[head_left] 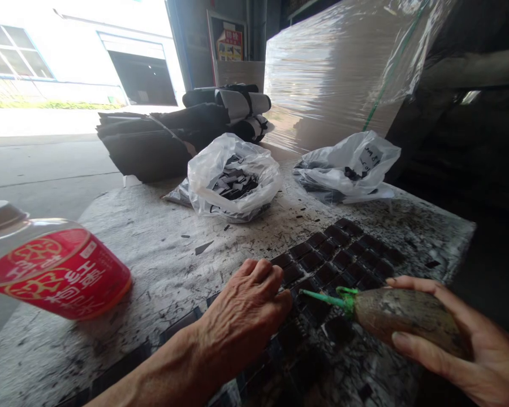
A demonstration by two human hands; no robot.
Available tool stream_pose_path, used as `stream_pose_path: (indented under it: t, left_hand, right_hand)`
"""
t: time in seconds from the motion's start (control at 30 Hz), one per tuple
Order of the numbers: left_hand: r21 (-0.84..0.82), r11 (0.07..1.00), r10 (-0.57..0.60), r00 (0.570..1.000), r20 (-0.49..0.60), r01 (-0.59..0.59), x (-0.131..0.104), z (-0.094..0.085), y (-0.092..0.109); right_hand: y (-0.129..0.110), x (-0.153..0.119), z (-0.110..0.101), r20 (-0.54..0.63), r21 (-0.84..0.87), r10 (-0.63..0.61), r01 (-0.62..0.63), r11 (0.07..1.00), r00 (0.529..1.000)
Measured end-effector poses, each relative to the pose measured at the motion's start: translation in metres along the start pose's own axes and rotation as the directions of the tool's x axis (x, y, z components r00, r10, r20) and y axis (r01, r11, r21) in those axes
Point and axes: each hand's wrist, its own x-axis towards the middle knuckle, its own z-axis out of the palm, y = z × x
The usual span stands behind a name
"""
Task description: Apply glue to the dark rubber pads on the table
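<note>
At the lower right of the frame, the right hand (462, 339) wraps its fingers (424, 285) around a grimy squeeze bottle (407, 319), its long axis lying nearly level and its green nozzle (324, 298) pointing left toward the left hand (248, 311). The nozzle tip sits just beside that hand's fingers (275, 277), which are curled down and press on a grid of small dark squares (343, 254) laid flat on the worktop (152, 243); whether they pinch anything I cannot tell. The worktop is pale and speckled with black scraps. Beyond, at centre, stand two plastic bags (233, 175) of dark pieces; a red-labelled bottle (55, 271) lies at the left edge, and a wrapped pallet (343, 68) rises at upper right.
</note>
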Motion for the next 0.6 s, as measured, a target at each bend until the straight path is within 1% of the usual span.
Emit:
stream_pose_path:
  t: [0.03, 0.1, 0.27, 0.4, 0.5, 0.6]
  left_hand:
    - [0.002, 1.0, 0.0, 1.0, 0.001, 0.0, 0.001, 0.0, 0.0]
    - [0.002, 1.0, 0.003, 1.0, 0.009, -0.003, 0.001, 0.002, 0.0]
    - [-0.003, 1.0, -0.006, 1.0, 0.02, 0.006, 0.002, 0.004, -0.001]
    - [-0.009, 1.0, -0.023, 0.998, 0.055, 0.023, 0.004, -0.002, 0.001]
    - [-0.013, 1.0, -0.027, 0.997, 0.075, 0.028, 0.006, -0.006, 0.002]
    - [-0.018, 1.0, -0.024, 0.996, 0.083, 0.025, 0.007, -0.006, 0.001]
  right_hand:
    - [0.002, 0.0, 0.0, 0.041, 0.003, -0.001, 0.001, 1.0, 0.999]
    - [0.007, 0.0, -0.002, 0.086, 0.005, 0.004, -0.005, 1.0, 0.996]
    - [0.01, 0.002, -0.004, 0.098, 0.01, 0.043, -0.045, 0.999, 0.994]
    - [0.006, 0.002, -0.005, 0.138, 0.042, 0.07, -0.076, 0.996, 0.988]
    - [0.005, 0.001, -0.007, 0.12, 0.052, 0.095, -0.102, 0.993, 0.988]
    - [0.005, 0.002, -0.008, 0.098, 0.054, 0.103, -0.109, 0.993, 0.99]
